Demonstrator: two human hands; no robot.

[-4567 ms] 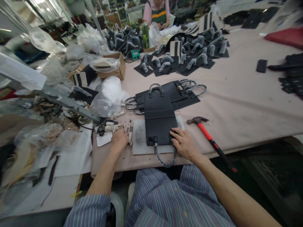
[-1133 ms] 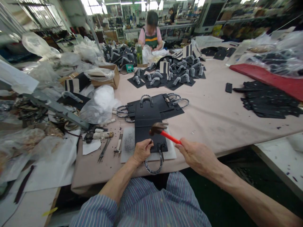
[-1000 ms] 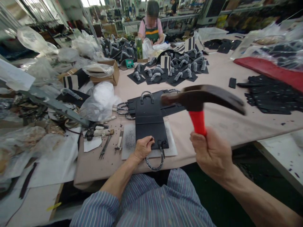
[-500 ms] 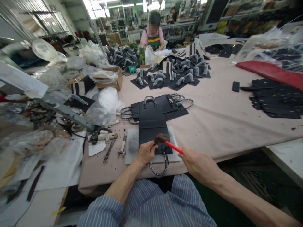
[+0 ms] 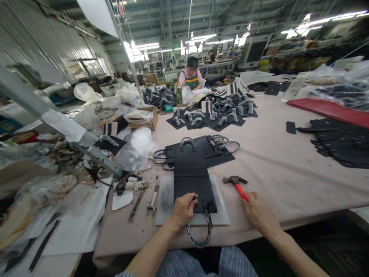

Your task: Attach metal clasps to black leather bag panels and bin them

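A long black panel [image 5: 191, 165] lies over a pale slab [image 5: 221, 209] near the table's front edge. At its near end a plastic-wrapped loop handle [image 5: 198, 242] hangs toward me. My left hand [image 5: 184, 209] is pinched above the panel's near part, left of that handle; what its fingers hold is too small to make out. To the right of the slab, my right hand [image 5: 258, 211] grips the red handle of a claw hammer [image 5: 238, 186], whose head is at the table surface. More black panels with wrapped handles [image 5: 219, 150] lie under the panel's far end.
Pincer-like tools [image 5: 137, 206] and a white-handled tool [image 5: 152, 200] lie left of the slab. Beyond are plastic bags [image 5: 138, 144], a cardboard box [image 5: 152, 119] and piled black pieces with handles [image 5: 227, 115]. Stacked black pieces [image 5: 343, 142] lie right. A person [image 5: 190, 79] sits across the table.
My right hand has moved the hammer from above the panel to the table on the right. My left hand remains at the panel. The view has tilted up.
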